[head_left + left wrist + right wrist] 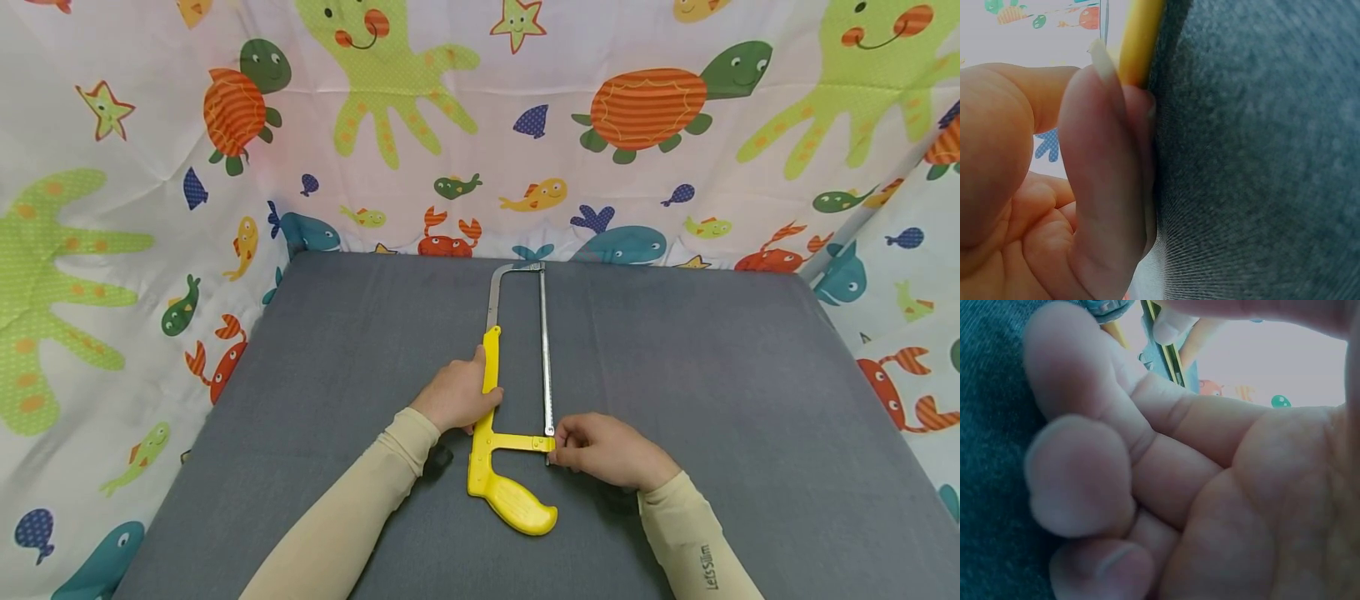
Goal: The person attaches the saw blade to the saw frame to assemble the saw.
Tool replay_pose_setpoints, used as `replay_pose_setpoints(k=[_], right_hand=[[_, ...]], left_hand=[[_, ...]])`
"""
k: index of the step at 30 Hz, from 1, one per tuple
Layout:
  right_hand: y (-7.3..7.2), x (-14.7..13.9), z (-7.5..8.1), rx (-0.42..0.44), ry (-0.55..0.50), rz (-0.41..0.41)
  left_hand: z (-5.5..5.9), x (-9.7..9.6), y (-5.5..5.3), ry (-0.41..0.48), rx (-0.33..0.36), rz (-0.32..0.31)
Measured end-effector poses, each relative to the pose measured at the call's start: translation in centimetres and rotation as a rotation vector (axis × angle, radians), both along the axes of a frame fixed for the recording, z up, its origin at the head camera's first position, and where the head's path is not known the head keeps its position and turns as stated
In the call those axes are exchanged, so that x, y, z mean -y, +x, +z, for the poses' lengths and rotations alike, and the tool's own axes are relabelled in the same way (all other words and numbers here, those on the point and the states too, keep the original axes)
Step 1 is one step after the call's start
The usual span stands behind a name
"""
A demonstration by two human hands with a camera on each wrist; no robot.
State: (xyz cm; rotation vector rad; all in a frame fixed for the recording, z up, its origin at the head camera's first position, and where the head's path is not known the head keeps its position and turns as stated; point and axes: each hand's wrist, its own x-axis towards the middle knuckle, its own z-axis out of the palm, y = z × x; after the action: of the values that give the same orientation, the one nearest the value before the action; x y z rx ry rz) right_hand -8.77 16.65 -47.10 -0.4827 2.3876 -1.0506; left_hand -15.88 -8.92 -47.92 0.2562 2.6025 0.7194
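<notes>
A hacksaw (482, 458) with a yellow handle and a bare metal front bow lies flat on the grey table, its handle toward me. Its blade (546, 350) runs along the right side. My left hand (456, 395) grips the yellow part of the frame, thumb across the top. In the left wrist view, fingers of that hand (1100, 169) meet the yellow frame (1141, 44) close to the cloth. At the blade's near end, my right hand (611, 450) pinches the tensioning end with curled fingers, which mostly hide it. The right wrist view shows the curled fingers and a bit of metal (1110, 307).
A grey cloth covers the table (697, 358). Patterned curtains with sea animals (645, 108) stand behind it and at both sides. A small dark object (438, 461) shows beneath the left wrist.
</notes>
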Motion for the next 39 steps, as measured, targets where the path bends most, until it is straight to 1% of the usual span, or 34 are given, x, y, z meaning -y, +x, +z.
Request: replay_pose_setpoints(k=[12, 20, 25, 39], right_hand=[[-0.04, 0.00, 0.09, 0.000, -0.006, 0.005], [-0.06, 0.02, 0.04, 0.007, -0.006, 0.005], [-0.05, 0.04, -0.06, -0.003, 0.007, 0.007], [0.00, 0.12, -0.06, -0.026, 0.021, 0.020]], left_hand=[[0.13, -0.03, -0.05, 0.000, 0.003, 0.001], [-0.07, 0.04, -0.09, 0.004, -0.003, -0.001], [-0.30, 0.06, -0.20, 0.001, 0.004, -0.001], [-0.38, 0.02, -0.15, -0.003, 0.001, -0.002]])
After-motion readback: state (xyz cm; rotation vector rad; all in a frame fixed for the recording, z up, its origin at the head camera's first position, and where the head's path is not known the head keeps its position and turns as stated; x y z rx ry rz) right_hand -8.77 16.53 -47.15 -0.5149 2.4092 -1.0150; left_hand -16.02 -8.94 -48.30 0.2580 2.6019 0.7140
